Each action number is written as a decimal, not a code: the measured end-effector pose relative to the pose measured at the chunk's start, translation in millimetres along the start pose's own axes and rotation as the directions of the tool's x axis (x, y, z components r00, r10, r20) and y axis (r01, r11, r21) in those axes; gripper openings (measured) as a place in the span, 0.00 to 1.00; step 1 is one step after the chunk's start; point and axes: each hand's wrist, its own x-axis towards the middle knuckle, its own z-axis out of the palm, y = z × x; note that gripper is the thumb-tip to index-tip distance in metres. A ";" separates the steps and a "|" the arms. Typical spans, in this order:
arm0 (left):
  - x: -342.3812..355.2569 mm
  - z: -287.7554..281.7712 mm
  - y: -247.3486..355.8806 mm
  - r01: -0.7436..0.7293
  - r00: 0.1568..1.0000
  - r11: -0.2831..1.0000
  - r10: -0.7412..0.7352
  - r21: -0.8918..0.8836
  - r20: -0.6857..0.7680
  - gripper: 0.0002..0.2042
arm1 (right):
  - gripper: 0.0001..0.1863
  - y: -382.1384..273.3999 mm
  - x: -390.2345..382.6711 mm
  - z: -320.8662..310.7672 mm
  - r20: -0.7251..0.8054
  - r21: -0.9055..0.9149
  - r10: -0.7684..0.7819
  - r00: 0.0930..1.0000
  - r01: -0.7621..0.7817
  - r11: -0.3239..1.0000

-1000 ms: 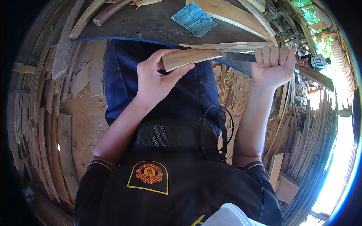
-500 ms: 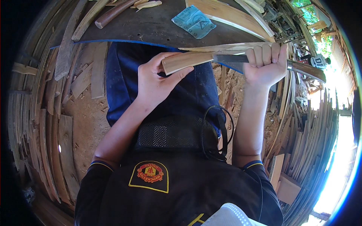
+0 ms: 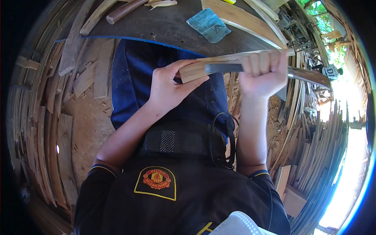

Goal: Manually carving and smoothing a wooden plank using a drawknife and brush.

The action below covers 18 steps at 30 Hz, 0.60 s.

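My left hand [image 3: 168,84] grips the near-left end of a pale strip of wood [image 3: 192,72], with the thumb along its lower side and the fingers behind. The strip slants away to the upper right, toward the bench edge. My right hand [image 3: 263,74] is closed in a fist round the blade of a chisel [image 3: 224,68]. The flat grey blade lies across the wood, its tip pointing at my left hand. The chisel's brown wooden handle sticks out to the right beyond my fist. My right fist hides part of the wood and blade.
A dark bench [image 3: 164,27] with a blue edge stands ahead. On it lie a blue-green sandpaper sheet [image 3: 208,25], a broad board [image 3: 244,19], a brown wooden rod [image 3: 125,11] and offcuts. Planks [image 3: 66,156] lean at left; stacked strips [image 3: 313,168] stand at right.
My right hand and the chisel have moved left and slightly down, bringing the blade tip along the wood. My left hand and the strip's held end have shifted right in the picture.
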 end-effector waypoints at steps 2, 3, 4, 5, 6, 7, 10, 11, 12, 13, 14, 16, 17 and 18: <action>0.3 -1.0 5.3 -0.037 0.999 0.999 0.037 -0.002 -0.021 0.18 | 0.25 -21.0 6.0 -15.7 -0.052 -0.057 -0.065 0.997 0.063 0.996; 1.5 0.0 8.1 -0.008 1.000 1.000 0.008 -0.004 0.024 0.19 | 0.25 -26.9 6.8 -20.9 -0.045 -0.061 -0.057 0.997 0.055 0.997; 2.3 1.4 9.8 0.020 0.997 1.000 -0.020 -0.004 0.069 0.19 | 0.25 -31.5 6.9 -25.6 -0.026 -0.077 -0.091 0.996 0.088 0.993; 2.6 4.0 10.2 0.020 0.998 1.000 -0.020 -0.005 0.061 0.19 | 0.25 -34.9 6.9 -30.2 -0.007 -0.092 -0.125 0.992 0.124 0.988; 2.2 6.1 9.6 0.003 0.999 1.000 -0.002 -0.026 0.039 0.18 | 0.25 -28.6 4.8 -25.1 0.020 -0.036 -0.078 0.997 0.078 0.996; 2.2 7.8 8.7 -0.017 1.000 0.999 0.018 -0.051 0.022 0.17 | 0.25 -17.6 0.4 -14.0 0.019 -0.036 -0.081 0.996 0.082 0.996; -0.4 5.0 6.5 0.008 0.999 1.000 -0.008 -0.011 0.033 0.17 | 0.26 14.7 -9.1 12.4 0.044 0.041 0.066 0.997 -0.068 0.997; -1.0 4.1 4.8 0.007 0.999 1.000 -0.006 -0.008 0.037 0.17 | 0.26 21.2 -10.2 15.9 0.083 0.024 0.100 0.991 -0.103 0.994; -2.0 3.0 3.7 0.005 0.999 1.000 -0.005 0.016 0.045 0.18 | 0.26 24.4 -11.1 18.0 0.121 0.004 0.136 0.983 -0.138 0.990; -2.7 1.6 2.9 0.003 0.999 0.999 -0.005 0.040 0.053 0.18 | 0.26 22.0 -11.0 17.8 0.120 0.006 0.136 0.983 -0.137 0.991; -2.7 1.1 2.4 0.004 0.999 0.999 -0.006 0.042 0.054 0.18 | 0.26 15.8 -10.3 15.9 0.102 0.014 0.127 0.987 -0.130 0.991; -1.2 5.3 6.9 -0.013 0.999 1.000 0.014 -0.015 0.051 0.19 | 0.27 4.6 -7.6 11.0 0.104 0.030 0.105 0.989 -0.108 0.994; -2.1 6.7 7.5 -0.010 0.999 1.000 0.011 -0.015 0.045 0.19 | 0.27 5.2 -8.7 9.8 0.106 0.029 0.111 0.988 -0.114 0.993; -1.7 8.1 7.0 -0.001 0.999 1.000 0.002 -0.015 0.045 0.19 | 0.26 7.7 -10.3 11.8 0.132 0.033 0.114 0.985 -0.119 0.992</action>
